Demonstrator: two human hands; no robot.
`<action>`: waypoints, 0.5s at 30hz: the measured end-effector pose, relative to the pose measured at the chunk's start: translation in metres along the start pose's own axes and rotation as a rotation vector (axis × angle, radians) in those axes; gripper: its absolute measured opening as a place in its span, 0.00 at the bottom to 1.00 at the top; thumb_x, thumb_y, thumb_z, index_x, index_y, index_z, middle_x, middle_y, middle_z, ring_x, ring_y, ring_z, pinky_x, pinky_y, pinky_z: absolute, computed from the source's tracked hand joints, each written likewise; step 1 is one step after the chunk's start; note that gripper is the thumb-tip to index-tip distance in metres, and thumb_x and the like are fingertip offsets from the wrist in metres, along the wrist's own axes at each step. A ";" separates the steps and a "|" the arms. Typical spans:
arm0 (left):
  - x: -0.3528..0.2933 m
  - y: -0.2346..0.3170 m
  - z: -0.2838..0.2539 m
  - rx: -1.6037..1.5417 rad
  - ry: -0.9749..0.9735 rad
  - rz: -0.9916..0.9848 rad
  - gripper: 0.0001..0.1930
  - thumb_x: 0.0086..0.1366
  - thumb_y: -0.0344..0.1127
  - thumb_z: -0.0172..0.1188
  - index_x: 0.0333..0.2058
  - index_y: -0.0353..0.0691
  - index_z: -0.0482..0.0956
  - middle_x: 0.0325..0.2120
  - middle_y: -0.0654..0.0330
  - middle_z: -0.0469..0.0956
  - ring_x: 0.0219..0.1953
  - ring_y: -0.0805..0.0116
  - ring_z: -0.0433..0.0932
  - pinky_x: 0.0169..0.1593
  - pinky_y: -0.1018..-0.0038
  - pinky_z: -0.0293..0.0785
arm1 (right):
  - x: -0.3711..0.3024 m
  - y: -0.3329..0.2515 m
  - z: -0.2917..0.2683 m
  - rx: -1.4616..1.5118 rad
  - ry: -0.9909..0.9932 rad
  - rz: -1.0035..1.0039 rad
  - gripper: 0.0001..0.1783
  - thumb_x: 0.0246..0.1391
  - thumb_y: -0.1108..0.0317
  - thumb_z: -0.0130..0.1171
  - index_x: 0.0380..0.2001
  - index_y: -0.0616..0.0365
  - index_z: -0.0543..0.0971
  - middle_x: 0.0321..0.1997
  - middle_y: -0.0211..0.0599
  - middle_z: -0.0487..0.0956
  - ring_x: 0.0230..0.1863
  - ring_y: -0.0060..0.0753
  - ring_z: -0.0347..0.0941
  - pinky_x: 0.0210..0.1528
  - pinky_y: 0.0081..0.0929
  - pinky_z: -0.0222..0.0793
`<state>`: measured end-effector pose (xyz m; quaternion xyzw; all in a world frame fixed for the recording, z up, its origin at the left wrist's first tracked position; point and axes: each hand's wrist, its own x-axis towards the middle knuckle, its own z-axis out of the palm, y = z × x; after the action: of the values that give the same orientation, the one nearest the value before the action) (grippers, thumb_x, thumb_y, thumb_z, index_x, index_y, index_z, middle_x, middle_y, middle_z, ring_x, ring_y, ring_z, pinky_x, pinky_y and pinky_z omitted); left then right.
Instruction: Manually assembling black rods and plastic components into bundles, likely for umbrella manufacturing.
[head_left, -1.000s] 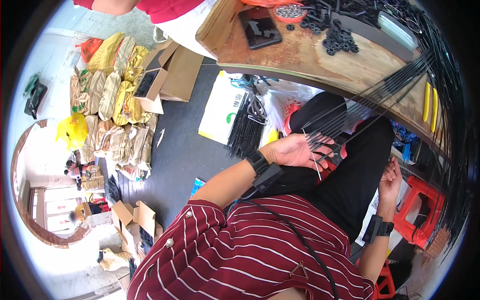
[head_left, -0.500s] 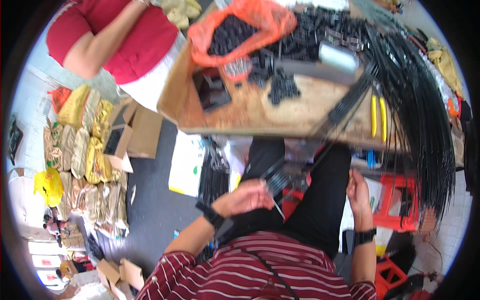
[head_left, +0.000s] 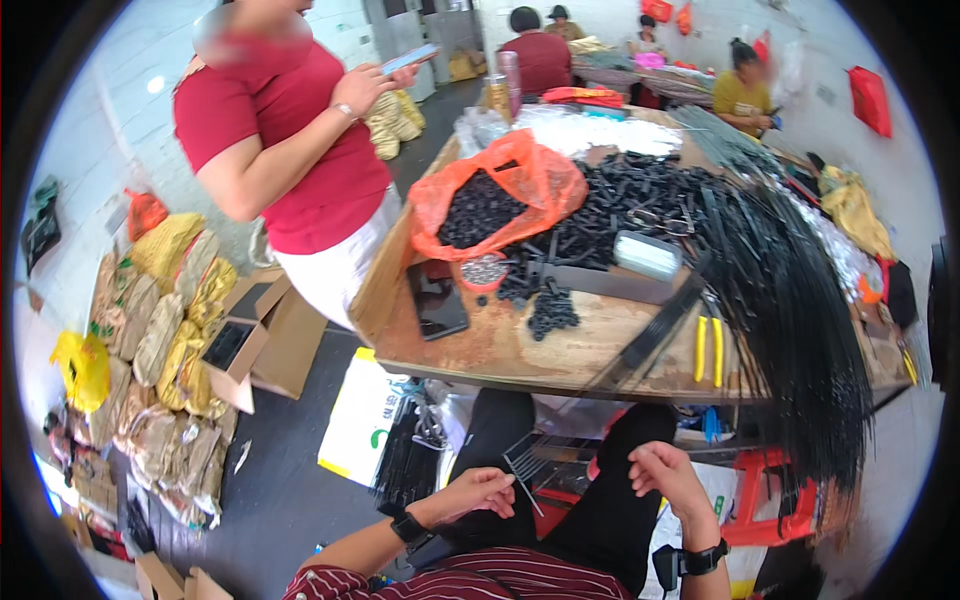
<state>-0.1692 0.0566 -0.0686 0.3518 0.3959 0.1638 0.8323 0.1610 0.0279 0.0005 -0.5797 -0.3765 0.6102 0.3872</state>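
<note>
Above my lap, my left hand (head_left: pixel 482 497) is closed around the end of a small fan of thin metal-looking rods (head_left: pixel 535 458); one pale rod angles down toward my legs. What sort of rods they are I cannot make out. Over my right thigh, my right hand (head_left: pixel 665 478) hangs with loosely curled fingers, a gap between thumb and forefinger, and nothing visible in it. Nearest beyond it, on the wooden table (head_left: pixel 480 362), lie a yellow-handled tool (head_left: pixel 709 352) and a dark bundle of long strips (head_left: pixel 650 340).
Long black rods (head_left: pixel 800 330) spill over the table's right edge. An orange bag of black parts (head_left: pixel 490 205), a tablet-like dark slab (head_left: pixel 438 300) and a clear box (head_left: pixel 645 255) occupy the tabletop. A red stool (head_left: pixel 770 500) stands right. A person in red (head_left: pixel 290 130) holds a phone.
The view has tilted up, showing more of the room and people at the back. My right hand has moved inward from the right, over my thigh. The left still grips the rods.
</note>
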 end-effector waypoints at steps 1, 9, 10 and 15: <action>-0.001 -0.001 0.000 0.010 -0.022 -0.008 0.13 0.69 0.40 0.47 0.36 0.34 0.70 0.33 0.56 0.75 0.35 0.64 0.79 0.42 0.73 0.75 | -0.007 -0.016 0.010 -0.038 -0.031 -0.020 0.10 0.58 0.65 0.53 0.33 0.61 0.76 0.24 0.30 0.76 0.23 0.18 0.73 0.25 0.16 0.70; 0.000 -0.009 -0.002 0.021 -0.001 0.068 0.11 0.69 0.37 0.46 0.37 0.34 0.68 0.33 0.54 0.75 0.35 0.63 0.80 0.41 0.72 0.76 | -0.117 -0.141 0.029 -0.041 -0.272 -0.759 0.06 0.49 0.74 0.58 0.21 0.64 0.77 0.23 0.41 0.78 0.20 0.28 0.74 0.22 0.18 0.68; 0.002 -0.008 0.000 0.033 -0.021 0.076 0.11 0.69 0.37 0.46 0.37 0.34 0.68 0.33 0.55 0.75 0.34 0.63 0.80 0.41 0.72 0.76 | -0.133 -0.148 0.033 0.075 -0.249 -0.828 0.04 0.46 0.75 0.59 0.20 0.64 0.78 0.22 0.41 0.79 0.20 0.32 0.75 0.23 0.20 0.70; 0.000 -0.010 0.006 0.039 -0.019 0.098 0.12 0.70 0.39 0.46 0.35 0.35 0.71 0.31 0.56 0.76 0.34 0.65 0.80 0.40 0.72 0.76 | -0.127 -0.186 0.028 0.228 -1.179 -1.040 0.08 0.58 0.74 0.50 0.28 0.64 0.77 0.28 0.44 0.78 0.26 0.35 0.74 0.30 0.28 0.75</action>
<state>-0.1648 0.0469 -0.0724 0.3882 0.3736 0.1932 0.8200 0.1432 -0.0101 0.2230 0.1324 -0.6770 0.5923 0.4164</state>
